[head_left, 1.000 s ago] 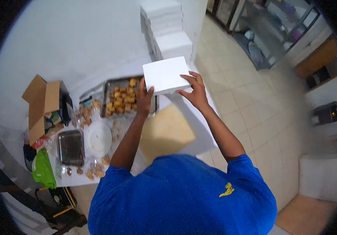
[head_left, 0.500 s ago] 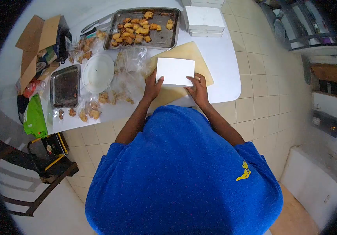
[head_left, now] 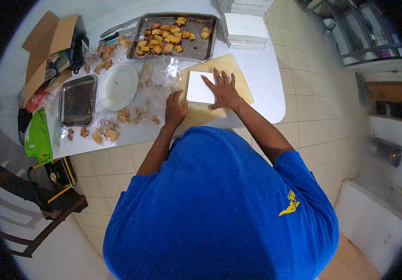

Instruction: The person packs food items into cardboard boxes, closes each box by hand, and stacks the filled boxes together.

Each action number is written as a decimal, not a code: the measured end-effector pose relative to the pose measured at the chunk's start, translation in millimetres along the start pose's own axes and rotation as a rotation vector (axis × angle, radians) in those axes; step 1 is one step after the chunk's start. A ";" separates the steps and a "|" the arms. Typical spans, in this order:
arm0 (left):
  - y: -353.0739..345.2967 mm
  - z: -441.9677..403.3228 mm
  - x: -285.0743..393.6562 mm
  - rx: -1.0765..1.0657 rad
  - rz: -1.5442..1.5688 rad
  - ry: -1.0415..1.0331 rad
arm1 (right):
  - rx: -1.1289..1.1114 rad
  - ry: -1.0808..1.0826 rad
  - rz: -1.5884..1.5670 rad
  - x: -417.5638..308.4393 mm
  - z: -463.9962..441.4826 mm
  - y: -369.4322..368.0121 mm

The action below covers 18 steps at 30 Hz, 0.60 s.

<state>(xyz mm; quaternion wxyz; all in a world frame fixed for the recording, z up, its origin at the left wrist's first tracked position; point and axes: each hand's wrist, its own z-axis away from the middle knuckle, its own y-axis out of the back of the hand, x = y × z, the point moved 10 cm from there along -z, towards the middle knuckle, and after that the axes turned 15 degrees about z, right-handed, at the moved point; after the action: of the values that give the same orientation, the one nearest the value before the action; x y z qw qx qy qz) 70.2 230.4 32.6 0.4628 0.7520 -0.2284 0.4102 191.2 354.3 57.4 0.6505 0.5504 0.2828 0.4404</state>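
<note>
A closed white cardboard box [head_left: 199, 88] lies on the pale yellow cutting board [head_left: 242, 88]. My right hand [head_left: 224, 92] rests over the right part of its lid, fingers spread and pointing away from me. The lid's right side is hidden under that hand. Just left of the box, my left hand [head_left: 176, 109] is held low over the board's edge, holding nothing, with its fingers loosely bent and a little apart. Clear plastic bags [head_left: 152, 91] with pieces of food lie to the left of this hand.
A large baking tray [head_left: 196, 52] holding browned food pieces stands at the back. White boxes [head_left: 245, 27] are stacked at the back right. On the left are a white plate [head_left: 118, 88], a smaller dark tray [head_left: 77, 102], an open carton [head_left: 37, 70] and a knife [head_left: 110, 37].
My right hand has moved from the box's right front corner onto its lid, and its fingers have spread. My left hand has slipped off the box's left side, slightly left and down.
</note>
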 end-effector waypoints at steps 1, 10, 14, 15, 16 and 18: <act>4.1 6.7 4.5 0.009 -0.016 -0.015 | -0.014 0.023 0.006 -2.6 -1.5 -2.0; 3.1 37.5 14.0 -0.049 -0.011 -0.185 | -0.094 0.016 0.026 3.8 -8.8 -11.2; -20.2 44.9 36.3 -0.166 -0.072 -0.315 | -0.166 -0.010 -0.020 5.0 -13.3 -15.9; -27.5 46.0 42.3 -0.220 -0.103 -0.315 | -0.202 -0.014 -0.035 5.0 -12.9 -15.7; -32.3 47.1 44.6 -0.212 -0.109 -0.366 | -0.239 -0.019 -0.053 4.8 -12.0 -16.1; -39.2 46.8 44.0 -0.252 -0.168 -0.332 | -0.272 -0.021 -0.068 3.9 -10.8 -14.8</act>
<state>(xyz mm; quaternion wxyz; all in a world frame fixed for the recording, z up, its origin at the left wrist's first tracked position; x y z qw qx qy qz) 142.1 208.9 38.1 0.5416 0.7619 -0.2872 0.2091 187.6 362.6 41.0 0.7366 0.4517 0.2321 0.4467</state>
